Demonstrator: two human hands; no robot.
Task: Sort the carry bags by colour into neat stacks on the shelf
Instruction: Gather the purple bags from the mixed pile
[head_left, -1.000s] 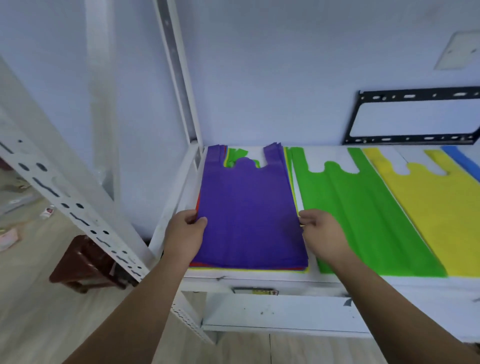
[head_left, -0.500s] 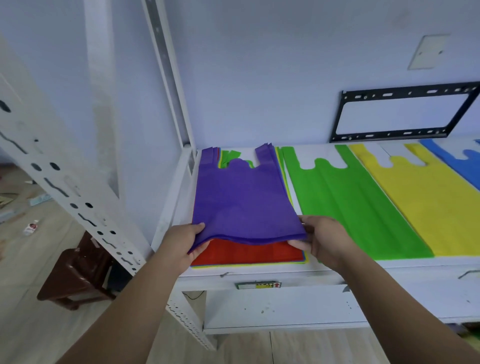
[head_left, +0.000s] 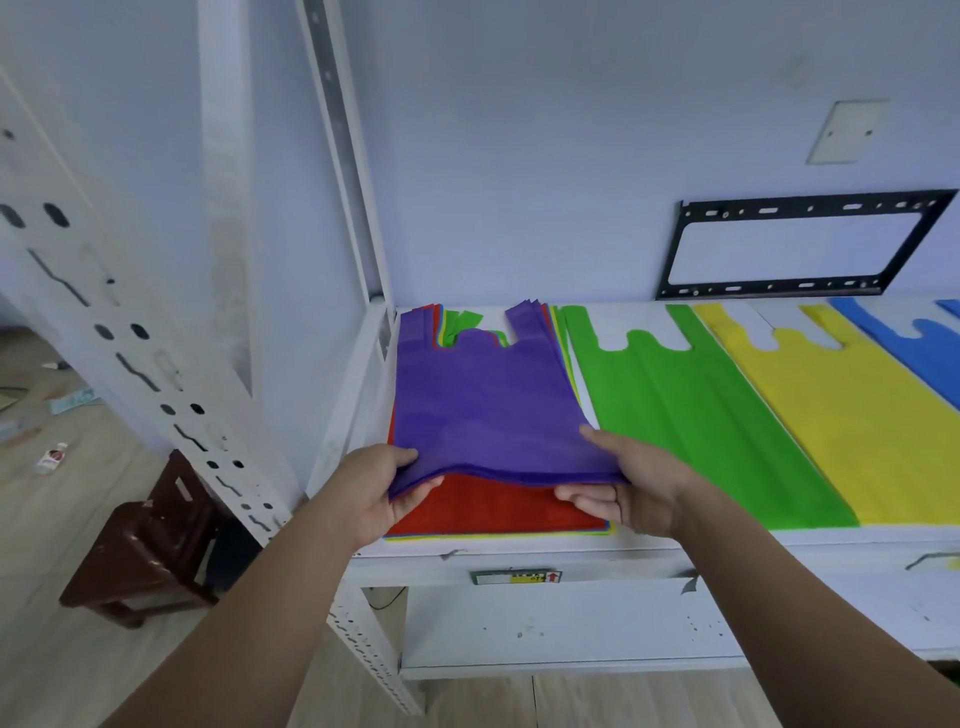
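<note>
A bundle of purple bags (head_left: 483, 400) lies atop a mixed pile at the left end of the white shelf (head_left: 571, 548). My left hand (head_left: 382, 493) grips its near left corner and my right hand (head_left: 628, 486) grips its near right corner, both lifting the front edge. Beneath it a red bag (head_left: 498, 506) shows, with green, yellow and blue edges peeking out of the pile. To the right lie a green stack (head_left: 701, 415), a yellow stack (head_left: 841, 410) and a blue stack (head_left: 919, 348), flat and side by side.
A white perforated upright (head_left: 171, 395) slants at the left and another post (head_left: 343, 156) stands at the shelf's back corner. A brown stool (head_left: 145, 545) sits on the floor at lower left. A black wall bracket (head_left: 795, 244) hangs behind the shelf.
Both hands went from resting on the purple bags' sides to gripping the near corners and raising the front edge, uncovering the red bag underneath. The view has shifted a little to the left.
</note>
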